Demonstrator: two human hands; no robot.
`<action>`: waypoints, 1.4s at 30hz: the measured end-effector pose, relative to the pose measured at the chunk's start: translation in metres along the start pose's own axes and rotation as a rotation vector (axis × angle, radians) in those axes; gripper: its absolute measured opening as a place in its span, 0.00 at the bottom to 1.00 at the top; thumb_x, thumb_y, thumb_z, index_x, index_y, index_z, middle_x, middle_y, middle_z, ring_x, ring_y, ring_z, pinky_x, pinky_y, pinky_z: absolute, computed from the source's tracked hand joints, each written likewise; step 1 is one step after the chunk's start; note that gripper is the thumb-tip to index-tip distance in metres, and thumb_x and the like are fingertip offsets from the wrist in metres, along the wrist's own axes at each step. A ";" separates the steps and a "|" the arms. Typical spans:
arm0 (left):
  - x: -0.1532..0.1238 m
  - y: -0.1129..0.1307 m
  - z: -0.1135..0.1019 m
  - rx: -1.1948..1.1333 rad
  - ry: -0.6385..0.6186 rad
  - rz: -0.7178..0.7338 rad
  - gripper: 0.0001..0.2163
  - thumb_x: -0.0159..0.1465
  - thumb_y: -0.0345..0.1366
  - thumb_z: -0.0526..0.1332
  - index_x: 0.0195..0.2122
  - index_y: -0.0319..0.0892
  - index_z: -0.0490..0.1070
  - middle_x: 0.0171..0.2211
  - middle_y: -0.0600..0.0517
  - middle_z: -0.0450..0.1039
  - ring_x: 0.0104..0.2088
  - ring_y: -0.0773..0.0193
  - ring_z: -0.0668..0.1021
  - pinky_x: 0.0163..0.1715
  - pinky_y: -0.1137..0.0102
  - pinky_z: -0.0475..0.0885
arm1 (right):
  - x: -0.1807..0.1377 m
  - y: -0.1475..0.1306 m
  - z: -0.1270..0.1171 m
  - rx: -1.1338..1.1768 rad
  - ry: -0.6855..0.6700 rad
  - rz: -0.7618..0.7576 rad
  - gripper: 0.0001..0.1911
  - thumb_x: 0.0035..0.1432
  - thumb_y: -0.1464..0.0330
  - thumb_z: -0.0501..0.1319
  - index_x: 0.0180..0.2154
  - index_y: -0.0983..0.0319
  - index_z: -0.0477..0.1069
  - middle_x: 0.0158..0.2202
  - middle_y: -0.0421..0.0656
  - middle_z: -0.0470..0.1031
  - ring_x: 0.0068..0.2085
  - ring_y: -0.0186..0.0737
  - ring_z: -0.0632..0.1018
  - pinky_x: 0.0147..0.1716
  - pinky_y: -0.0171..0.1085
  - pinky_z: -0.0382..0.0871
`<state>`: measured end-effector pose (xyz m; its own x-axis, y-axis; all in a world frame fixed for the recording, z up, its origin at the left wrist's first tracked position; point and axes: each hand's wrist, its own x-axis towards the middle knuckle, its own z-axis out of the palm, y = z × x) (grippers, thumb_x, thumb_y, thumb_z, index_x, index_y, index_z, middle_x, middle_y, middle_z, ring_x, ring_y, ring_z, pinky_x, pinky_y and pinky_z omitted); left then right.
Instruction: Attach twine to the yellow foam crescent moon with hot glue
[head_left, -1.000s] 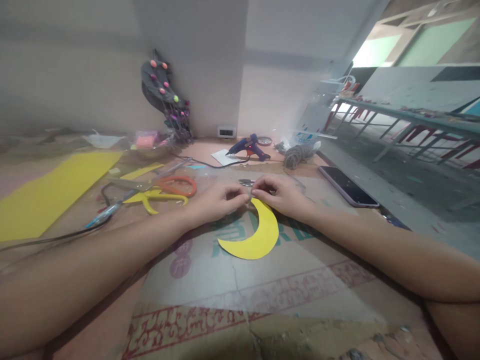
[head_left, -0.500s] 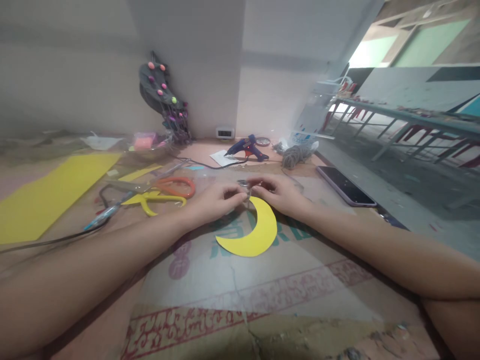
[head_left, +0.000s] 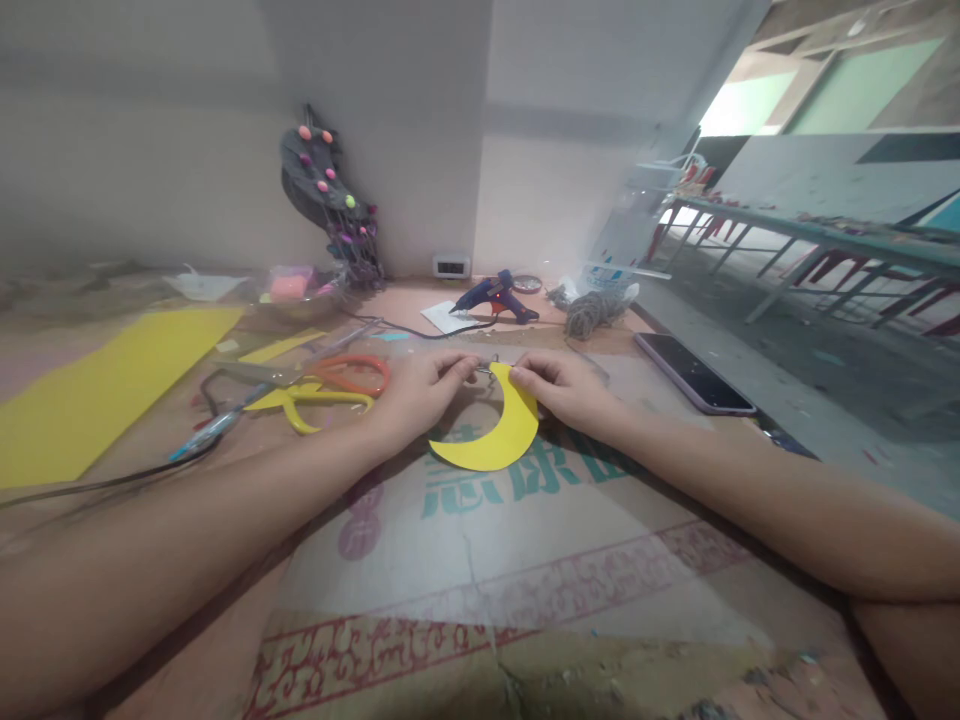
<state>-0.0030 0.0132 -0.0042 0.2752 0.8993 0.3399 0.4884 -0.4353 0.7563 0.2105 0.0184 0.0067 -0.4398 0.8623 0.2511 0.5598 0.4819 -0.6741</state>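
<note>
One yellow crescent (head_left: 517, 430) is between the two hands in the head view, above the printed cardboard (head_left: 570, 560), its hollow side facing left and its lower tip pointing left. Whether it touches the cardboard, I cannot tell. The right hand (head_left: 564, 388) pinches its upper end: the thumb lies along the near face, close to the outer edge, and the other fingers curl behind. The left hand (head_left: 427, 392) is just beside that upper end, with thumb and forefinger pressed together. Next to their tips shows a small grey piece (head_left: 491, 372), too blurred to name; whether those fingers grip it, I cannot tell.

Left of the left hand lie scissors with an orange handle (head_left: 384, 374), a yellow handle loop (head_left: 300, 418) just beside them, and, farther left, a large yellow sheet (head_left: 112, 400). Beyond the hands, a blue glue gun (head_left: 499, 292) rests with its nozzle over a white slip (head_left: 442, 318). A bundle of grey yarn (head_left: 592, 316) lies to its right, and a phone (head_left: 694, 372) lies flat near the table's right side. Against the wall (head_left: 405, 130) stands a dark crescent ornament (head_left: 307, 185) dotted with coloured balls.
</note>
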 end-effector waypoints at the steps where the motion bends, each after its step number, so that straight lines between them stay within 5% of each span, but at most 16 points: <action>1: 0.000 0.000 0.000 -0.009 0.007 0.006 0.15 0.67 0.42 0.54 0.44 0.42 0.76 0.37 0.51 0.79 0.37 0.61 0.78 0.38 0.69 0.70 | 0.000 0.000 0.000 0.004 0.002 0.005 0.16 0.62 0.59 0.54 0.29 0.63 0.68 0.22 0.37 0.66 0.24 0.32 0.66 0.25 0.33 0.57; 15: -0.003 0.009 -0.002 0.070 0.085 0.121 0.06 0.62 0.35 0.61 0.39 0.42 0.76 0.37 0.52 0.77 0.36 0.63 0.75 0.39 0.67 0.69 | -0.002 -0.004 -0.001 0.006 -0.023 0.008 0.16 0.62 0.58 0.54 0.29 0.63 0.69 0.23 0.38 0.68 0.25 0.33 0.68 0.25 0.33 0.59; 42: -0.005 0.006 -0.003 0.059 0.117 0.162 0.07 0.62 0.39 0.62 0.36 0.43 0.75 0.35 0.53 0.77 0.37 0.62 0.76 0.41 0.68 0.69 | 0.000 -0.001 -0.001 0.012 -0.052 -0.042 0.17 0.62 0.57 0.53 0.28 0.63 0.68 0.24 0.37 0.66 0.25 0.32 0.66 0.25 0.32 0.57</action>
<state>-0.0037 0.0060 0.0006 0.2581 0.8144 0.5197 0.4938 -0.5736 0.6536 0.2109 0.0181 0.0080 -0.4983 0.8322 0.2433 0.5322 0.5151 -0.6719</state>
